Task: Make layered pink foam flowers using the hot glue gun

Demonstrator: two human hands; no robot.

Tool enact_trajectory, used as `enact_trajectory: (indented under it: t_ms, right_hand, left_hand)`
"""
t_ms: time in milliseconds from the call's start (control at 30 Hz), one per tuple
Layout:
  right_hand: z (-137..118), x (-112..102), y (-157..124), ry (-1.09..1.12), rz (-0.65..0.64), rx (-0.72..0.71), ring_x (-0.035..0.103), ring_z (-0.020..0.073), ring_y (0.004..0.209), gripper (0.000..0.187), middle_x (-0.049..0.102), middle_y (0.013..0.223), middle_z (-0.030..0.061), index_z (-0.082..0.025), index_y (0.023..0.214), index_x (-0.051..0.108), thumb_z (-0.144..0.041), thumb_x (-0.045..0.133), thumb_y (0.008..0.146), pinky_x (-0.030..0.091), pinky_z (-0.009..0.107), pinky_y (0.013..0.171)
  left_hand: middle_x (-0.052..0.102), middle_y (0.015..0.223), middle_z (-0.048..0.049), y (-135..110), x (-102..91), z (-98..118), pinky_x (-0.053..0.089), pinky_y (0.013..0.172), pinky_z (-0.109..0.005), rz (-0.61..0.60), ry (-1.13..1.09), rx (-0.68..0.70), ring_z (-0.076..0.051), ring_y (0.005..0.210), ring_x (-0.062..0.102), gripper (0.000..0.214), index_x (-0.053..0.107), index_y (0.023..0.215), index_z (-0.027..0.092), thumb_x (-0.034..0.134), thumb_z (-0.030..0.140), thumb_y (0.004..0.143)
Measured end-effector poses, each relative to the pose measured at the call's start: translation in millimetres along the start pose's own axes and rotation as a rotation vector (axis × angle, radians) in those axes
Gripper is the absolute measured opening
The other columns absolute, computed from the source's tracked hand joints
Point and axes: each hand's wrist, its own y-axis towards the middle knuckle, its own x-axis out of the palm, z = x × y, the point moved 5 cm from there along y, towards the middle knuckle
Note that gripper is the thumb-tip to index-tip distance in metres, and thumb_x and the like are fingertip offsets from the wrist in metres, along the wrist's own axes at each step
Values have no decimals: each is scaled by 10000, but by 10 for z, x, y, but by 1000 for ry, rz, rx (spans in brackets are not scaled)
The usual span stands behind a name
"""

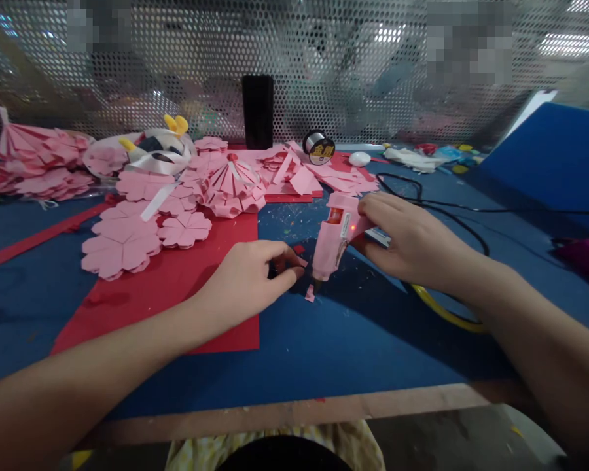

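Glue gun [328, 252], gripped by right hand [407, 239] — left hand [245, 278] pinches pink paper [303, 261] — spool [319, 148] (labelled "金剛").

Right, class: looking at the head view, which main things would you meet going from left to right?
Red strip, small pink paper flower, left hand, pink glue gun, right hand, blue panel.

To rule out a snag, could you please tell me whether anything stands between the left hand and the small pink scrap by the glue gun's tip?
Nothing visible stands between the left hand and the pink scrap; only blue table shows in the short gap.
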Motion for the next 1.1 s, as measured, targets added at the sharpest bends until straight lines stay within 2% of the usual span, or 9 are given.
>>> enact_trajectory:
  t_ms: [367, 700, 1100]
  right_hand:
    - [-24, -3, -2, 8, 20, -41, 508, 226, 773, 106, 574, 872, 88, -198, 879, 455, -137, 538, 854, 388, 335, 653]
    - [-49, -10, 3, 22, -6, -40, 541, 241, 813, 104, 605, 919, 110, -186, 923, 501, -118, 531, 849, 398, 342, 659]
    - [-42, -16, 8, 9, 14, -41, 589, 273, 846, 147, 627, 918, 113, -181, 971, 551, -123, 521, 840, 434, 363, 660]
  left_hand:
    - [775, 953, 35, 4, 42, -35, 481, 703, -230, -46, -85, 15, -133, 798, 675, 181, 784, 956, 240, 644, 202, 849]
    - [773, 961, 50, 7, 37, -32, 493, 723, -227, -70, -82, 3, -127, 829, 682, 179, 778, 957, 246, 639, 209, 852]
    - [770, 945, 35, -9, 37, -27, 500, 730, -234, -68, -46, 23, -130, 764, 657, 187, 783, 944, 242, 632, 197, 844]
